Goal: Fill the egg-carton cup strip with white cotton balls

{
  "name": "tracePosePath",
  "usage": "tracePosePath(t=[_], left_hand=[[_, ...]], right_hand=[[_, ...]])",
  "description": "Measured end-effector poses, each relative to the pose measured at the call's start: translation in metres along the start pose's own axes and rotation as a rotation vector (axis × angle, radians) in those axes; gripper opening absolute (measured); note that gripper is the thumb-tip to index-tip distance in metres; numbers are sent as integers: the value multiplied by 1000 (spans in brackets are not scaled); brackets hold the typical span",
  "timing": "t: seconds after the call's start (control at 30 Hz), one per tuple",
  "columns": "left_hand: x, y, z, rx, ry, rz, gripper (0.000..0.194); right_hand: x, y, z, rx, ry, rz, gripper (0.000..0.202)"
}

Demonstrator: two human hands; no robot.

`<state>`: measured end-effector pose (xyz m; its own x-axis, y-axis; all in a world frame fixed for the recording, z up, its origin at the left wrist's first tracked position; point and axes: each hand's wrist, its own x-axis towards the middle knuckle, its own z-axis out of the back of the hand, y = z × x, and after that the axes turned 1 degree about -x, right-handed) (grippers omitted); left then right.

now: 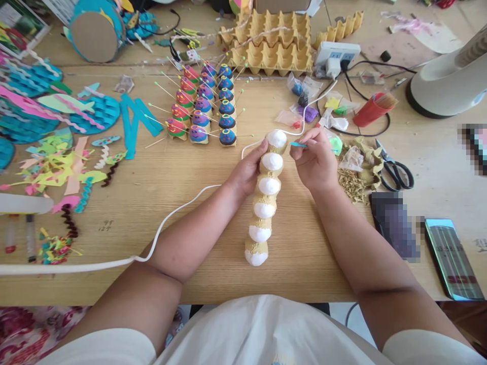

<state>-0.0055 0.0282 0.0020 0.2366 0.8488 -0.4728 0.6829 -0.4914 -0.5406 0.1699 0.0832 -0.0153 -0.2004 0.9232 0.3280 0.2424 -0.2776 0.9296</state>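
Observation:
A long strip of egg-carton bumps point(264, 209) lies in front of me, each bump topped with white material. My left hand point(251, 165) grips its upper left side, thumb near the top bump. Just right of the top bump, my right hand point(315, 157) pinches a small blue tool point(299, 145), its tip pointing left and apart from the strip. Behind the strip stand three rows of painted bumps: pink-green point(182, 104), purple point(202, 105) and dark blue point(227, 108), with thin pins sticking out.
Scissors point(395, 170), torn carton scraps point(352, 185), a phone point(452, 258) and a red toothpick cup point(375, 109) are at right. A white cable point(178, 205) crosses the left forearm. Paper cut-outs point(64, 162) cover the left. A power strip point(337, 53) and egg cartons point(270, 43) stand behind.

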Motion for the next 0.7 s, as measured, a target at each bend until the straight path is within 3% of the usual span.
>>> tracePosePath(t=[0.23, 0.4, 0.7], left_hand=[[0, 2, -1, 41, -21, -86, 31], [3, 2, 2, 38, 0, -75, 31], [3, -1, 1, -31, 2, -41, 30]], right_hand=[[-4, 6, -10, 109, 99, -99, 57], [-3, 10, -12, 91, 61, -114, 59], [-4, 5, -16, -71, -22, -2, 59]])
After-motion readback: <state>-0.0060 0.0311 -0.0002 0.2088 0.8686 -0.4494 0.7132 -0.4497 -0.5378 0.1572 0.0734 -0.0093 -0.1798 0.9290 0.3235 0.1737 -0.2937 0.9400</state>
